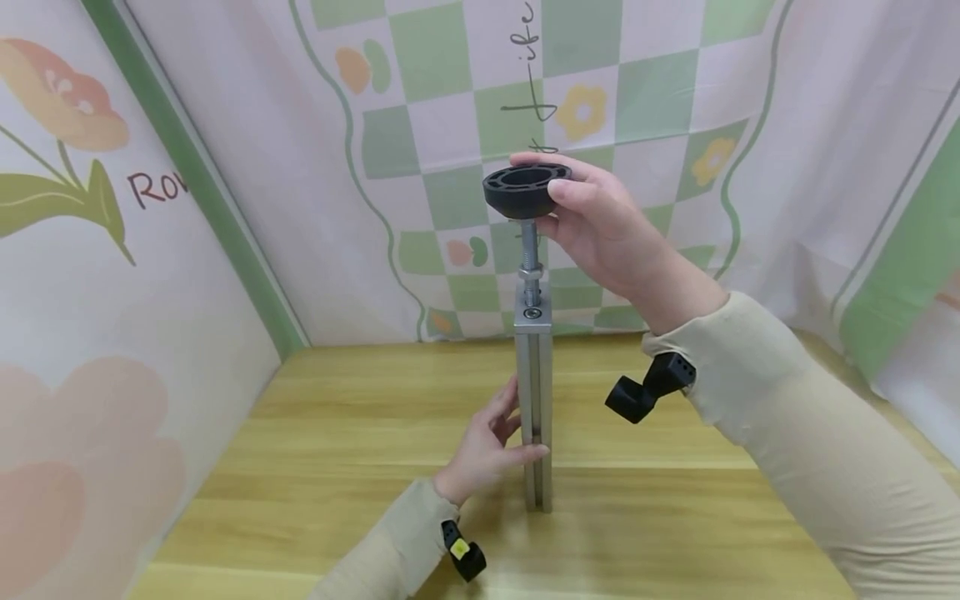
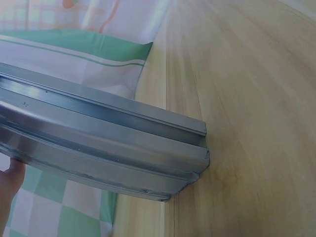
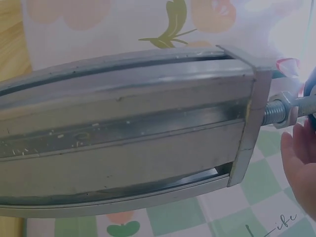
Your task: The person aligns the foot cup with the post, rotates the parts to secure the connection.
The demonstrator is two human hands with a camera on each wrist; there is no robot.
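An aluminum profile [image 1: 534, 400] stands upright on the wooden table, with an end plate [image 1: 533, 321] screwed on top. From that plate rises a threaded rod [image 1: 530, 246] carrying a hex nut [image 1: 531, 272], and a round black foot [image 1: 517, 200] caps it. My right hand [image 1: 600, 225] grips the foot's right edge, thumb on its upper face. Lower down, my left hand [image 1: 487, 450] holds the profile from the left, its thumb across the front. The left wrist view shows the slotted profile [image 2: 108, 133] and its lower end; the nut [image 3: 284, 109] is close in the right wrist view.
The wooden table [image 1: 337, 433] extends around the profile on both sides. Behind it hangs a checkered green and white cloth [image 1: 435, 50], and a flower-printed cloth [image 1: 112, 292] covers the left side. Black mounts [image 1: 648, 387] sit on both sleeves.
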